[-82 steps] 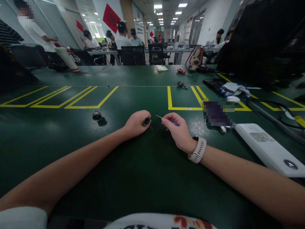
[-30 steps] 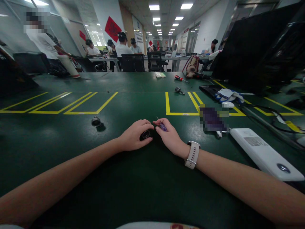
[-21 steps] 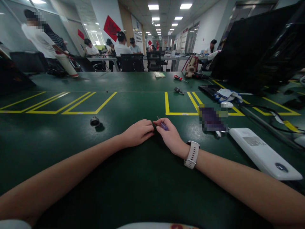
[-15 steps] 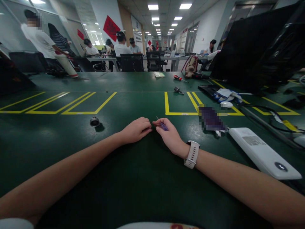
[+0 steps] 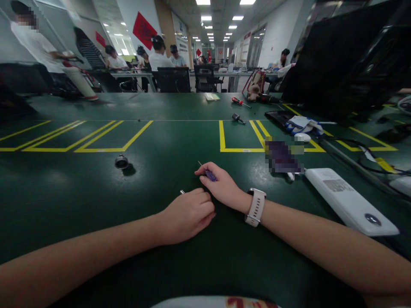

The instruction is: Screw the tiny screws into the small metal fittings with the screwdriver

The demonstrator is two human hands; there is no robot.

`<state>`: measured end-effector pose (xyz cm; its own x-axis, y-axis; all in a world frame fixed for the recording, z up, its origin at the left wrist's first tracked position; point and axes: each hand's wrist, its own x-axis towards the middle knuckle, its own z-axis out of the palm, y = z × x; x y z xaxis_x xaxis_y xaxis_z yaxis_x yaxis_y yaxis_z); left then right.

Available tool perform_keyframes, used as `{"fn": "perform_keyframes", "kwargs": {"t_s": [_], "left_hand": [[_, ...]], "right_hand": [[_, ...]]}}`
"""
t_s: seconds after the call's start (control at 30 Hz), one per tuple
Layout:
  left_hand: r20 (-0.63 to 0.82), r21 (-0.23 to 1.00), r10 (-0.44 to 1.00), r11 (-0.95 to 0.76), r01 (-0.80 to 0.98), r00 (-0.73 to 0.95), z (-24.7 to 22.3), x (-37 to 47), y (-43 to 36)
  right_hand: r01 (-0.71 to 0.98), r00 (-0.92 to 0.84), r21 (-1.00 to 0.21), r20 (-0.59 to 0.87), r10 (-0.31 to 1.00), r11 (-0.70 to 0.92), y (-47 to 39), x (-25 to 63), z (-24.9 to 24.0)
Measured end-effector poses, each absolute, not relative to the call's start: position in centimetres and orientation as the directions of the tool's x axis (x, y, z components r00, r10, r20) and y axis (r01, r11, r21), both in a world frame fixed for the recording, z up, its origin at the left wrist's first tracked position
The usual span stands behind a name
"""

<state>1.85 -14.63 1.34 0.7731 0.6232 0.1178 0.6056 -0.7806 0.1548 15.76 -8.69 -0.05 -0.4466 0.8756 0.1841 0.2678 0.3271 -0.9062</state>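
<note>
Tabletop (image 5: 80,192), right hand (image 5: 224,185) half-closed round screwdriver (image 5: 210,175)

One head-worn cam, looking forward and kinda down from just above the wearer's shirt front (image 5: 205,303). Green worktop (image 5: 80,192) fills the near half, and it's wide enough to catch ceiling lights (image 5: 237,18) way back.

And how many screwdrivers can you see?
2: a purple screwdriver in the right hand, and a red screwdriver on the far part of the table. More could be hidden.
</note>
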Motion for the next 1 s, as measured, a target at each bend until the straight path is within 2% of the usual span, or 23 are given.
{"fn": "perform_keyframes", "kwargs": {"t_s": [0.13,0.33,0.53,0.73,0.87,1.0], "left_hand": [[0.115,0.143,0.547,-0.835,0.531,0.829,1.3,3.1,-16.5],[0.102,0.148,0.542,-0.838,0.526,0.834,1.5,3.4,-16.9],[0.147,0.205,0.59,-0.804,0.559,0.794,2.1,3.1,-17.2],[0.101,0.192,0.714,-0.697,0.691,0.692,3.6,1.6,-18.0],[-0.014,0.283,0.754,-0.627,0.726,0.656,3.9,0.7,-18.2],[-0.06,0.399,0.768,-0.567,0.721,0.638,4.2,0.1,-18.0]], "right_hand": [[0.292,-0.491,-0.888,0.18,0.852,0.356,-8.9,15.7,0.0],[0.205,-0.467,-0.928,0.188,0.864,0.313,-8.7,16.3,0.5],[0.012,-0.35,-0.999,0.041,0.936,0.049,-10.1,17.6,0.8],[-0.215,-0.193,-0.97,-0.075,0.978,-0.117,-11.8,19.0,1.1],[-0.271,-0.148,-0.952,-0.103,0.984,-0.14,-11.8,19.6,0.9],[-0.307,-0.259,-0.938,-0.081,0.962,-0.162,-11.7,19.8,0.7]]}}
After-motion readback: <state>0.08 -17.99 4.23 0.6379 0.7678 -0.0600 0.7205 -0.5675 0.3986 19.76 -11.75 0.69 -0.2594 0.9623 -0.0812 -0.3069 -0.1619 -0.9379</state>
